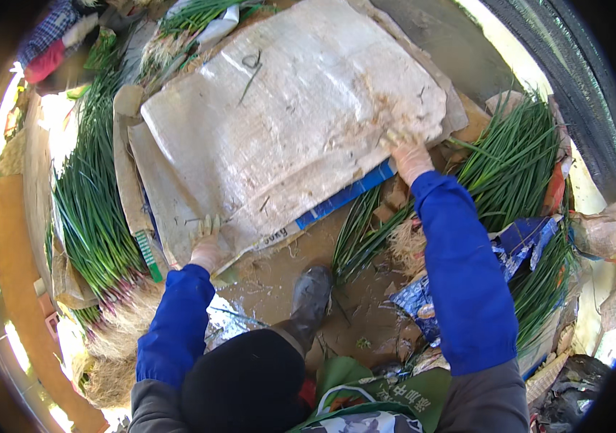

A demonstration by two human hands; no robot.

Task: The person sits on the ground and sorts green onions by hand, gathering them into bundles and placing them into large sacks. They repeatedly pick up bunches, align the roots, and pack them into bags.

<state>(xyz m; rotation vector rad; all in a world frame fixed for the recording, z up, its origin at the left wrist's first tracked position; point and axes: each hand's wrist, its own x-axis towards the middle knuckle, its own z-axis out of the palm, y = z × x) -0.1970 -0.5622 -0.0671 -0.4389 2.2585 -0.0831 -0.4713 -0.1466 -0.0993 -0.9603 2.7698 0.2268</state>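
Observation:
A whitish woven plastic sack [292, 108], dirty and creased, lies flat before me over other sacks. My left hand [206, 248], in a pale thin glove, rests on its near left corner with the fingers stretched out on top. Near the right end of the sack's front edge lies my right hand [409, 154], gloved too, its fingers spread on the surface. Both thumbs are hard to make out. A blue printed strip [346, 194] shows beneath the front edge. One thin green stalk [251, 81] and bits of dirt are on the sack.
Bundled green onions [91, 195] with roots lie along the left; more green onions [514, 157] stand at the right. Loose ones [359, 233] lie on the wet, muddy floor [270, 270] near my boot [312, 292]. Another person [59, 43] is at the upper left.

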